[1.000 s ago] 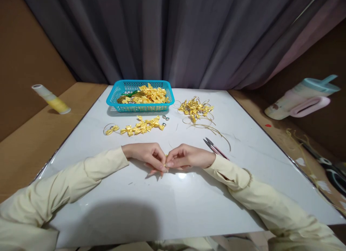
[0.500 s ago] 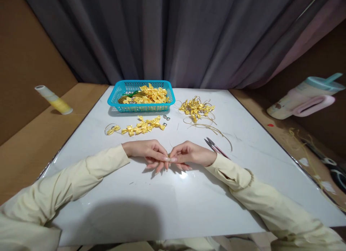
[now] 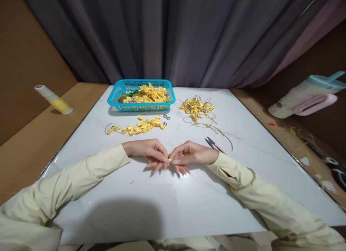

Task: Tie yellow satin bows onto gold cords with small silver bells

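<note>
One spool (image 3: 60,104) on cardboard (image 3: 29,146), far left. Rightward, on the white table (image 3: 194,198), one looped bow (image 3: 115,128), then loose bows (image 3: 143,126), basket (image 3: 141,107) behind. Next, mid-table, left hand (image 3: 151,150) in a pinch on a yellow piece (image 3: 169,159), mostly covered; right hand (image 3: 191,153) in a pinch on the same. Behind, a tangle (image 3: 196,108) of bows and cord; then snips (image 3: 213,143), handles blocked by the right sleeve (image 3: 232,171). Past the table's right edge, cup (image 3: 290,101) and scissors (image 3: 328,162).

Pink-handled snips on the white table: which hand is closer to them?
Right. The right hand is just beside the pink-handled snips; the left hand is farther away, on the right hand's other side.
</note>
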`<action>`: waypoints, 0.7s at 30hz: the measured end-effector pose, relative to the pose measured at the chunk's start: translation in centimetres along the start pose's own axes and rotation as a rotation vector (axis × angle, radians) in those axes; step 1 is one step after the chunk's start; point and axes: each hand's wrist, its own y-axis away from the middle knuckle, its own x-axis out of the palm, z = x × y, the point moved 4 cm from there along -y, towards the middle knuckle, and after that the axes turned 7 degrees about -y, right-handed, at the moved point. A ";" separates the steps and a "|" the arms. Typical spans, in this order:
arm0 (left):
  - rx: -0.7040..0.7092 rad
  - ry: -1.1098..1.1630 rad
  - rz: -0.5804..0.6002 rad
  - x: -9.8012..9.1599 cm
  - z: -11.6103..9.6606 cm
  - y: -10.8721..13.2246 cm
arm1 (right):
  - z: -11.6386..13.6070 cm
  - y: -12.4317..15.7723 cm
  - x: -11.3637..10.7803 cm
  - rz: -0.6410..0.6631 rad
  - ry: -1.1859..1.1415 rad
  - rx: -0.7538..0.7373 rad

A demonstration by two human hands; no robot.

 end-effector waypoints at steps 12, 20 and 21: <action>0.034 -0.086 0.104 0.7 -0.7 0.1 | -0.2 -0.2 0.7 0.062 0.012 0.030; 0.062 -0.149 0.121 0.8 -0.8 0.2 | -0.2 -0.2 0.8 0.087 -0.006 0.036; 0.063 -0.151 0.121 0.8 -0.8 0.2 | -0.2 -0.2 0.8 0.082 -0.004 0.038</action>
